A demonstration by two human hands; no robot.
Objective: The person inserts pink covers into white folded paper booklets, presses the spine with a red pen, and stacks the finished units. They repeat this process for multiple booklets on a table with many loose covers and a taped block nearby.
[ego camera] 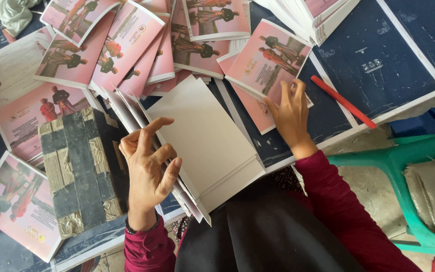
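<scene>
Head view, centre of frame: left hand (149, 161) with curled fingers gripping the edge of a stack of white sheets (205, 143). Upper right of centre: right hand (290, 113) spread flat, fingertips pressing a pink booklet (268, 58); red pencil (343, 102) just beside.

sleeves (346, 201): maroon, long | lap: black cloth; left wrist: dark band

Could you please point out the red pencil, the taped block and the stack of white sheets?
red pencil (342, 101), head view, middle of its shaft.
taped block (79, 171), head view, its dark top face.
stack of white sheets (202, 136), head view, top sheet's centre.
</scene>
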